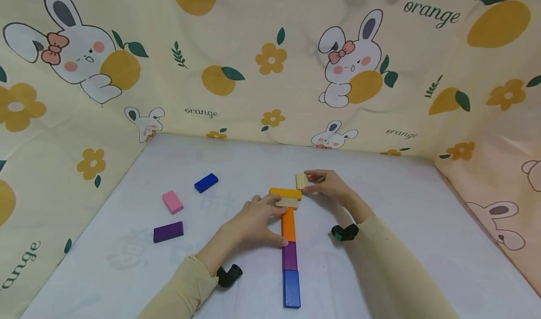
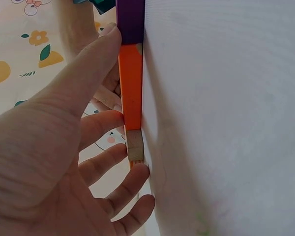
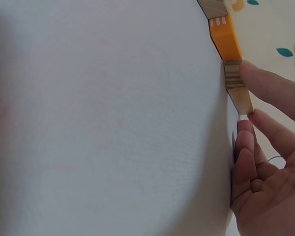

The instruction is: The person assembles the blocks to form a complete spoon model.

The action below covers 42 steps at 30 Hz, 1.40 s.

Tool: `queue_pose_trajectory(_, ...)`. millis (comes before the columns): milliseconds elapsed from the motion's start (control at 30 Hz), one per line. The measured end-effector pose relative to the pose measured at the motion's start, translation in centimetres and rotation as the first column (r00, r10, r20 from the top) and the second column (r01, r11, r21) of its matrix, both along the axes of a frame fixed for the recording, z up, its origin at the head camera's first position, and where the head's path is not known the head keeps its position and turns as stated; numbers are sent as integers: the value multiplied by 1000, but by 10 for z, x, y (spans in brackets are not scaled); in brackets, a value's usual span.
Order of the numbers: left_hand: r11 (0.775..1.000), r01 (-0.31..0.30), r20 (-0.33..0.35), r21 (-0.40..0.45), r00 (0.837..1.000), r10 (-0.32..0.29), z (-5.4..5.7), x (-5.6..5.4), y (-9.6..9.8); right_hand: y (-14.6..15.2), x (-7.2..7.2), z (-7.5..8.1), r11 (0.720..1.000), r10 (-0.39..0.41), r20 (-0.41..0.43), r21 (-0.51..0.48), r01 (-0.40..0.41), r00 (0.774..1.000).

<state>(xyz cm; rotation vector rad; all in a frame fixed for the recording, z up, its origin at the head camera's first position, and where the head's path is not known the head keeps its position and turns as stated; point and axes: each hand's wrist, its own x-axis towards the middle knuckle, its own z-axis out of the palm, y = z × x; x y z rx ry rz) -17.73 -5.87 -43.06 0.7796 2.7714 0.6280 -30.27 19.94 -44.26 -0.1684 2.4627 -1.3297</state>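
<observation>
A row of coloured blocks runs away from the viewer: a blue block (image 1: 291, 288), a purple block (image 1: 289, 256), then an orange block (image 1: 288, 226). Across its far end lie a plain wooden block (image 1: 289, 203) and a yellow-orange block (image 1: 279, 193). My left hand (image 1: 255, 220) lies along the row with fingers spread, its thumb by the purple-orange joint and fingertips near the crosswise blocks. Beyond the yellow-orange block's right end, a striped wooden block (image 1: 301, 181) sits between the thumb and forefinger of my right hand (image 1: 331, 187), pinched at its corners.
Off to the left on the white tabletop (image 1: 236, 154) lie a dark blue block (image 1: 206, 182), a pink block (image 1: 173, 202) and a dark purple block (image 1: 168, 232), apart from one another. A patterned cloth (image 1: 241, 32) rises behind the table and along both sides.
</observation>
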Motion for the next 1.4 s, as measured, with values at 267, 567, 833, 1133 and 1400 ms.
queue_pose_trajectory(267, 1000, 0, 3, 2, 1000, 0, 1, 0, 1, 0, 1, 0, 1000, 17, -8, -5, -17, 1000)
queue_pose_trajectory(567, 1000, -1, -1, 1, 1000, 1, 0, 0, 0, -1, 0, -1, 1000, 11, -7, 5, -11, 1000)
queue_pose_trajectory(833, 1000, 2, -10, -6, 1000, -2, -1, -1, 0, -2, 1, 1, 1000, 6, -3, 3, -6, 1000)
queue_pose_trajectory(1133, 1000, 5, -8, 0, 1000, -5, -2, -1, 0, -1, 0, 0, 1000, 1, 2, 6, -1, 1000)
queue_pose_trajectory(1400, 1000, 2, -3, -1, 1000, -2, -2, -1, 1, -1, 1, -1, 1000, 8, 7, 9, -8, 1000)
